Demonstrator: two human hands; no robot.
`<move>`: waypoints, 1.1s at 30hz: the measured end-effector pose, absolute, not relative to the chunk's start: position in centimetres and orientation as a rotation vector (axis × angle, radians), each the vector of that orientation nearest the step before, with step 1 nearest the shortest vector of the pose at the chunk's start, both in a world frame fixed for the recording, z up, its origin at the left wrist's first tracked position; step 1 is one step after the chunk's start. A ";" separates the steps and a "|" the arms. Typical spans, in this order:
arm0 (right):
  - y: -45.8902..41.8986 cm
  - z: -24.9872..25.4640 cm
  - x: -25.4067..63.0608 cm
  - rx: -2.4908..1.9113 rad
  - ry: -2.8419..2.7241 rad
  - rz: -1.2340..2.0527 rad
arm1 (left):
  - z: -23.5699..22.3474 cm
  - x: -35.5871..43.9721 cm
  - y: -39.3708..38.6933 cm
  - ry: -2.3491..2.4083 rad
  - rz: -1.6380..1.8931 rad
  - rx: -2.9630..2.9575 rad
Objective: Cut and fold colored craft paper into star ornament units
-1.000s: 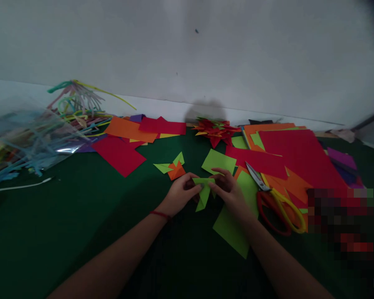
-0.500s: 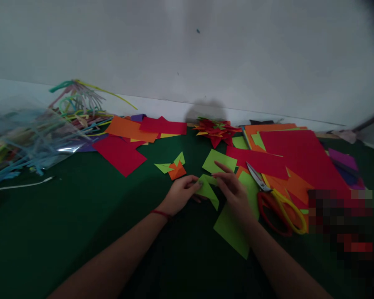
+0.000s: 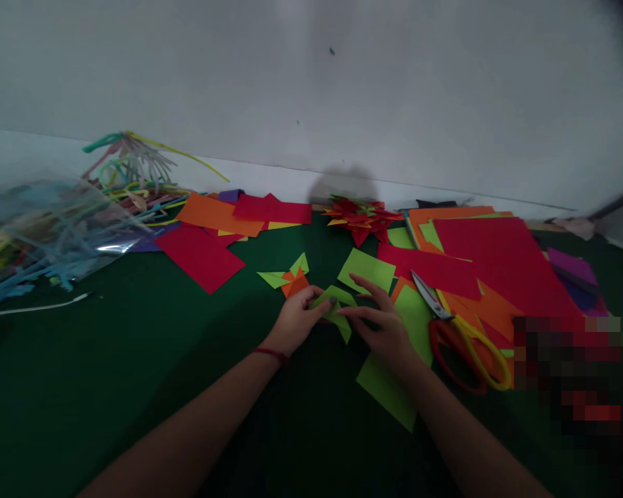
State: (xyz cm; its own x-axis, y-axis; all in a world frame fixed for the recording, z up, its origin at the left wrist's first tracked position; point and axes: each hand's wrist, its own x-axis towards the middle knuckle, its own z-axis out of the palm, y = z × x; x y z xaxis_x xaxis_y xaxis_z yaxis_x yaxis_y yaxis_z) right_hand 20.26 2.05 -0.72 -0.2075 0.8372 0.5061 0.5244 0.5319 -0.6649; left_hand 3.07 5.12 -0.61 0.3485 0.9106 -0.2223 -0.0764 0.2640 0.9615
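My left hand (image 3: 300,319) pinches a folded light-green paper piece (image 3: 337,319), thumb on top, a pointed flap hanging toward me. My right hand (image 3: 381,319) is at the piece's right side, fingers apart, one fingertip touching its surface. Just beyond my left fingers lies a folded orange paper piece (image 3: 293,285) with two light-green points (image 3: 274,279) on it. A light-green paper square (image 3: 364,270) sits beyond my right fingers. Under my right wrist is a light-green sheet (image 3: 387,394), partly covered.
Scissors (image 3: 467,346) with red and yellow handles lie on paper at right. Red sheets (image 3: 498,256) are stacked behind. A spiky red paper flower (image 3: 360,218) stands by the wall. At left are loose red paper (image 3: 202,259) and a clear bag (image 3: 57,221) of pipe cleaners.
The folded green piece has turned and shifted slightly left with my left hand, which now partly covers the orange piece. My right fingers have moved left onto the green piece and spread.
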 end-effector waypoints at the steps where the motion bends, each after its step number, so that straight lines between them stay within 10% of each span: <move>1: 2.1 -0.7 20.3 -1.112 -1.894 0.436 | -0.7 3.1 5.1 0.983 0.845 1.076; 33: 2.0 -0.5 19.8 -1.277 -1.560 0.541 | -0.4 3.4 4.8 0.857 0.831 1.068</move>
